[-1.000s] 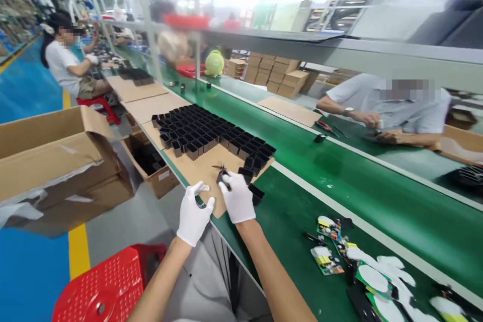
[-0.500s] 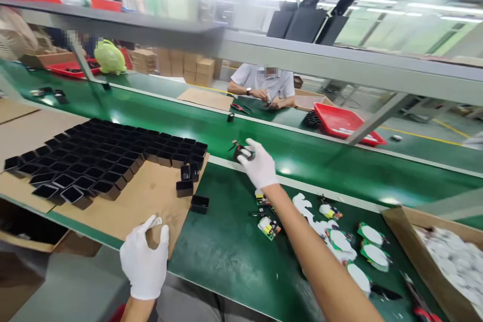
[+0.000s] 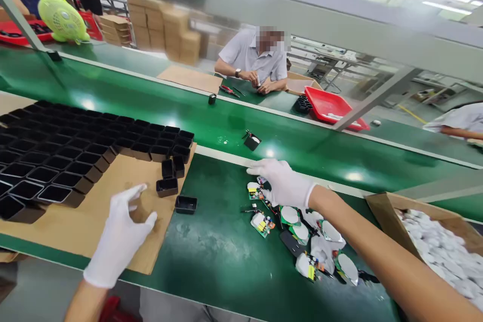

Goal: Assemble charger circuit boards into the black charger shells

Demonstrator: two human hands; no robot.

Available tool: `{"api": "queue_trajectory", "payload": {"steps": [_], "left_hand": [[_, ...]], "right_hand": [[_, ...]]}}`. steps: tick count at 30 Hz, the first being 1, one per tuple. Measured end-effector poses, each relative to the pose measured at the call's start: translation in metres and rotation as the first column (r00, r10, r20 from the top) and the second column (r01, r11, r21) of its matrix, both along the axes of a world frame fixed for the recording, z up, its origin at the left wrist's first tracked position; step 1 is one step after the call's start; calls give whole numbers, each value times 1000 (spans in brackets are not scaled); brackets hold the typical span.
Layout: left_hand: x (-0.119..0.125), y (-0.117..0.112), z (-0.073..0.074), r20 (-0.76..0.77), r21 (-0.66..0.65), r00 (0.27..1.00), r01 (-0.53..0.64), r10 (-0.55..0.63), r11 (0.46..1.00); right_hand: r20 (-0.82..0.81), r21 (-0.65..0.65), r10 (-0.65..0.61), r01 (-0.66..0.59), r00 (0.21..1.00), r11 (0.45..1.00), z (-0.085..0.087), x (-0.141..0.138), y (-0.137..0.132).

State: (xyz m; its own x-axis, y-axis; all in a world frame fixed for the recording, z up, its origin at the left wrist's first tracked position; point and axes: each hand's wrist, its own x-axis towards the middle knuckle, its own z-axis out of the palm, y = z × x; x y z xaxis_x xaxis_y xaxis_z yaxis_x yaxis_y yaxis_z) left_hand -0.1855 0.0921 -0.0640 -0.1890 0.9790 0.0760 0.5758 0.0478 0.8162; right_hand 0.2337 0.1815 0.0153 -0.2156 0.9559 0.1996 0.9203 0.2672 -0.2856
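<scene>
My left hand (image 3: 121, 234), in a white glove, hovers open over the brown cardboard sheet (image 3: 94, 221), fingers spread, holding nothing. To its right lie loose black plastic housings (image 3: 167, 187) and one on the green mat (image 3: 185, 204). My right hand (image 3: 281, 181), also gloved, reaches over a pile of small circuit boards with white discs (image 3: 302, 226); its fingers look loosely extended and nothing shows in them. A black housing with wires (image 3: 251, 141) lies alone on the green conveyor belt (image 3: 302, 146) just beyond my right hand.
Rows of black housings (image 3: 75, 146) fill the left of the cardboard. A cardboard box of white parts (image 3: 433, 241) stands at the right. Across the belt a person (image 3: 252, 60) works beside a red tray (image 3: 332, 108). A green fan (image 3: 62, 22) sits far left.
My right hand let go of the black wired housing onto the belt and drew back to the circuit boards. My left hand rose and opened over the cardboard. The view swung right.
</scene>
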Motion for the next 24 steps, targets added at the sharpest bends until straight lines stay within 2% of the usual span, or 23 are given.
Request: {"api": "queue_trajectory", "payload": {"steps": [3,6,8,10,12,14,16,18,21,23,24], "left_hand": [[-7,33,3,21,4,989,146,-146,989],[-10,46,2,-11,-2,970,242,-242,970],[-9,47,-2,-35,28,966,256,-255,966],[-7,44,-6,-49,61,967,252,-249,966],[-3,44,-10,-69,83,968,248,-243,965],[1,45,-12,-109,96,967,243,-232,965],[3,48,-11,-142,97,965,235,-220,967],[3,47,-7,-150,74,971,201,-189,977],[4,32,7,-92,88,994,74,-66,993],[10,11,19,34,164,999,-9,3,986],[16,-2,25,126,212,992,-28,2,977]], "right_hand": [[81,-232,201,-177,976,956,-3,-12,-21],[133,-313,225,-174,965,934,1,-18,-23],[190,-306,142,-79,971,949,7,-17,-23],[261,-270,-15,88,965,959,7,-16,-26],[306,-231,-178,255,935,939,1,-16,-27],[306,-224,-270,345,913,912,-11,-20,-23],[266,-253,-291,358,919,899,-22,-26,-13],[195,-281,-296,342,935,897,-26,-32,-3],[27,-276,-314,309,949,910,-15,-44,-2],[-141,-282,-278,230,950,931,-3,-54,-17],[-252,-296,-237,158,938,942,2,-59,-29]]}}
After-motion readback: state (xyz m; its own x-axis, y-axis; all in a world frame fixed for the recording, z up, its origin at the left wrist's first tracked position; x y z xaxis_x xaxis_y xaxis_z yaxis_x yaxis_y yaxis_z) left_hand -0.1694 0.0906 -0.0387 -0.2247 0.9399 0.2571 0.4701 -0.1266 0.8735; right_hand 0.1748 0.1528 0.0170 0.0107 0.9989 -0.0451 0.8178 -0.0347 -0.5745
